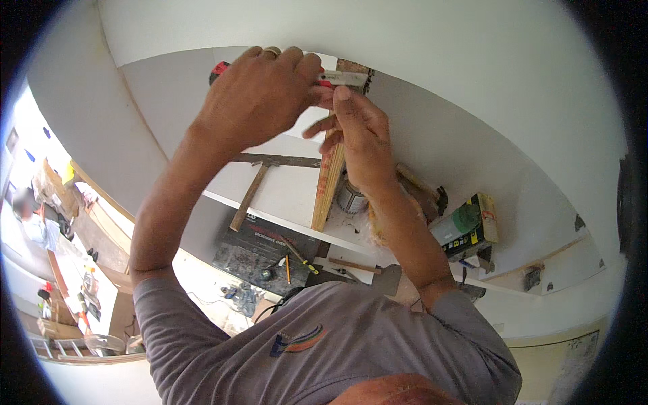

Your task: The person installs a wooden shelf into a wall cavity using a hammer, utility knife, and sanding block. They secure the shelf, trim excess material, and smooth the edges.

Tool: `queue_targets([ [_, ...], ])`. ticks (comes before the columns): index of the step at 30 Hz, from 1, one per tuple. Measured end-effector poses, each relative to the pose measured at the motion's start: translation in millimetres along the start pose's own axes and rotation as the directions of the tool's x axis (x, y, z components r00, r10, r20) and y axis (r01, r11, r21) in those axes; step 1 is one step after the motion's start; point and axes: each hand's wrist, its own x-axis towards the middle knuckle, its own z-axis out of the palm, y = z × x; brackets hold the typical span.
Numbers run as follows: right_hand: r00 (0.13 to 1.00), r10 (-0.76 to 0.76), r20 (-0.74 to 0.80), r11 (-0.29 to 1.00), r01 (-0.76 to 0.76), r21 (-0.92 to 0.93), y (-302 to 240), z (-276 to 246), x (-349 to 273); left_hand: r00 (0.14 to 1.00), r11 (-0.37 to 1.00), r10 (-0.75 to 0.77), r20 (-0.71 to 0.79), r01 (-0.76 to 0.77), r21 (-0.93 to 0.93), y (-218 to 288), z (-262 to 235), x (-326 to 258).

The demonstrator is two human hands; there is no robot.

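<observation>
My left hand (260, 98) is closed around a hand tool with a red-and-black handle (218, 71). The tool's grey metal end (345, 82) has a toothed edge and lies across the top of an upright wooden strip (329, 185). Just right of the strip, my right hand (361, 131) is raised with fingers apart and slightly bent, close below the toothed end. Whether its fingertips touch the wood cannot be made out. A hammer (250, 196) with a wooden handle rests on the white shelf (290, 216), near a dark flat bar (297, 161).
Right of the strip stand a can (350, 200), a green-tinted plastic container (455, 224) and a yellow-and-black box (480, 226). Below lies a black carton (236, 255) bearing a pencil (287, 268) and a yellow-black tool (300, 256). Another person (40, 226) is at far left.
</observation>
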Motion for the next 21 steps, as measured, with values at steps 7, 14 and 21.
queue_targets([
  [7,0.989,-0.065,-0.136,0.996,0.073,0.053,14.2,8.7,15.3,0.993,0.992,0.113,0.040,-0.114,0.047,-6.4,-13.1,15.1],
  [14,0.978,-0.112,-0.178,0.990,0.126,0.070,5.9,12.1,20.3,0.996,0.996,0.067,0.061,-0.071,0.057,-3.9,-15.7,22.1],
  [21,0.973,-0.120,-0.199,0.989,0.134,0.056,9.6,16.9,24.4,0.991,0.998,-0.012,0.136,0.005,0.055,-3.8,-23.4,22.2],
])
